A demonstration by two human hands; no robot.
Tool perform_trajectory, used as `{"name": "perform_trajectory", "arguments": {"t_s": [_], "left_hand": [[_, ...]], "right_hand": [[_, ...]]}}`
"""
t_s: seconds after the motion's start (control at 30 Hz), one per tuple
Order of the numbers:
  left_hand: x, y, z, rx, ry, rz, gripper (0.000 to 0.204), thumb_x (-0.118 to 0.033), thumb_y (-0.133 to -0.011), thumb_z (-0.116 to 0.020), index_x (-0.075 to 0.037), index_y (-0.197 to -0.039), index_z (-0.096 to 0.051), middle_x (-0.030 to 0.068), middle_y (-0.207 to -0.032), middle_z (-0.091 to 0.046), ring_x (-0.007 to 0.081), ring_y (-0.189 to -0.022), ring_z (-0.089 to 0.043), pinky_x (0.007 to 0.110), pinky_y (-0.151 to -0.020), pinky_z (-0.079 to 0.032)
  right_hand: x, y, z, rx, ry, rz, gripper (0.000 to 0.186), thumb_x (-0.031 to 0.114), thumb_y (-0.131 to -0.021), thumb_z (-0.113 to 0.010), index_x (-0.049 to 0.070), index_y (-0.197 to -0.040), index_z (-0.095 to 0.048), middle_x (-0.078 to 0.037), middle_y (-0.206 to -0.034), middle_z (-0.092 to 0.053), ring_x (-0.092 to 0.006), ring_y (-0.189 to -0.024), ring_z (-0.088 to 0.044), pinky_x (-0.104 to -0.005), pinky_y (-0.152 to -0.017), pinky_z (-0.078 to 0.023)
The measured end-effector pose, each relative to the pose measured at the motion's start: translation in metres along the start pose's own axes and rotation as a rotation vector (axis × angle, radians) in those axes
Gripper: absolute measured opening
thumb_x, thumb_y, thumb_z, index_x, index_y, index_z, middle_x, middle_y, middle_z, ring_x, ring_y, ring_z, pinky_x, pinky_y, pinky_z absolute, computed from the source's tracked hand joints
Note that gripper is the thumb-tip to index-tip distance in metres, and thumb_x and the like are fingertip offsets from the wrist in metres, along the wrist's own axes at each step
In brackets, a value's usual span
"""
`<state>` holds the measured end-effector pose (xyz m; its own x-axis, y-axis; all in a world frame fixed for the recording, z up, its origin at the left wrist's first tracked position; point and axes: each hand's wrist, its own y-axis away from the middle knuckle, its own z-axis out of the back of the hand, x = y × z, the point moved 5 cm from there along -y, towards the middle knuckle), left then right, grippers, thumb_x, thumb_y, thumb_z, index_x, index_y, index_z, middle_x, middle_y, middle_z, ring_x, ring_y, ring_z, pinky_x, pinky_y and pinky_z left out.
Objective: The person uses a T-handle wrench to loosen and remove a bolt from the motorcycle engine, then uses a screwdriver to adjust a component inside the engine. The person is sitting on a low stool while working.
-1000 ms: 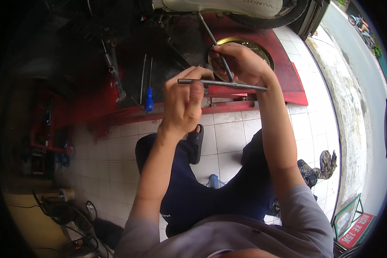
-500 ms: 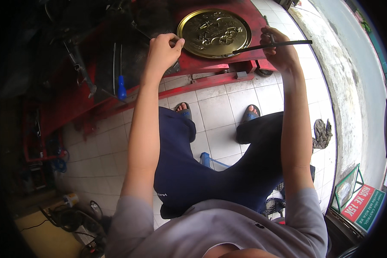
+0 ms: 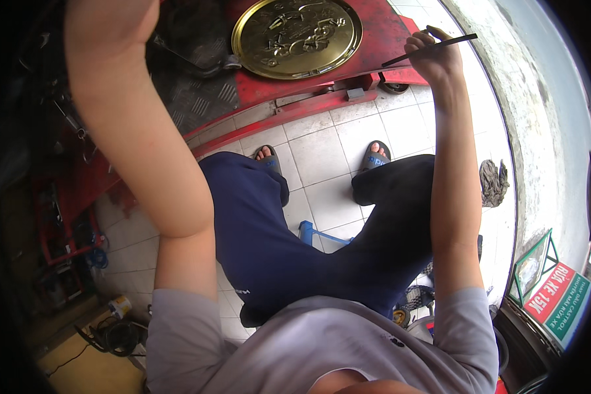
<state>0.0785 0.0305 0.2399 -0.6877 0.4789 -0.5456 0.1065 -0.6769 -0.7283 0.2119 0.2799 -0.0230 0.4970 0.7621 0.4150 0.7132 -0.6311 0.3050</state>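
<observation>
T-bar wrench (image 3: 463, 41), held far right. At left, left hand (image 3: 115, 16) at the top edge with fingers out of view, so cannot tell whether spread or pinching. Next, gold tray (image 3: 237, 43) with small metal pieces (image 3: 326, 68) near its rim; could scatter if bumped by a swing of the wrench. Then right hand (image 3: 438, 58) with fingers curled round the bar, near the red stand (image 3: 381, 26); could drop it onto the tiles (image 3: 400, 125) if loosely gripped

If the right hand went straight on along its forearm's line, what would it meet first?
Probably nothing: ahead of the right hand, holding a dark bar, only white tiled floor shows up to the picture's edge, though depth is unclear.
</observation>
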Motion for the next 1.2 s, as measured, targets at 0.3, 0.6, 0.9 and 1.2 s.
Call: {"name": "perform_trajectory", "arguments": {"t_s": [0.3,0.6,0.9,1.2], "left_hand": [[0.222,0.127,-0.054,0.371,-0.265,0.523,0.017,-0.013,-0.083,-0.066,-0.005,-0.098,-0.070,0.0094,-0.088,-0.070,0.0190,-0.077,-0.065,0.030,-0.074,-0.051],[0.196,0.133,-0.097,0.641,-0.288,0.384,0.025,-0.007,-0.070,-0.070,-0.013,-0.094,-0.074,0.0105,-0.091,-0.070,0.0283,-0.086,-0.066,0.037,-0.078,-0.052],[0.182,0.131,-0.095,0.583,-0.289,0.318,0.019,-0.005,-0.068,-0.073,-0.006,-0.086,-0.071,0.0092,-0.083,-0.064,0.0287,-0.082,-0.064,0.040,-0.071,-0.050],[0.178,0.130,-0.096,0.442,-0.020,0.370,0.019,-0.004,-0.076,-0.067,-0.001,-0.094,-0.067,0.0159,-0.090,-0.067,0.0294,-0.081,-0.067,0.035,-0.074,-0.051]], "right_hand": [[0.002,0.025,-0.023,0.000,0.531,0.131,0.014,0.016,-0.089,-0.055,0.003,-0.083,-0.052,-0.001,-0.062,-0.042,-0.0098,-0.054,-0.039,-0.0251,-0.048,-0.028],[0.003,0.030,-0.026,-0.090,0.993,0.198,0.022,0.021,-0.091,-0.054,0.000,-0.091,-0.060,0.008,-0.060,-0.038,-0.0041,-0.053,-0.034,-0.0213,-0.051,-0.029],[-0.004,0.041,-0.039,-0.035,1.225,0.214,0.020,0.016,-0.094,-0.048,-0.001,-0.087,-0.058,0.009,-0.057,-0.032,-0.0028,-0.047,-0.026,-0.0231,-0.044,-0.019],[0.002,0.044,-0.036,-0.064,1.220,0.271,0.042,0.035,-0.098,-0.047,0.000,-0.077,-0.060,0.004,-0.050,-0.038,-0.0061,-0.042,-0.034,-0.0245,-0.040,-0.026]]}}
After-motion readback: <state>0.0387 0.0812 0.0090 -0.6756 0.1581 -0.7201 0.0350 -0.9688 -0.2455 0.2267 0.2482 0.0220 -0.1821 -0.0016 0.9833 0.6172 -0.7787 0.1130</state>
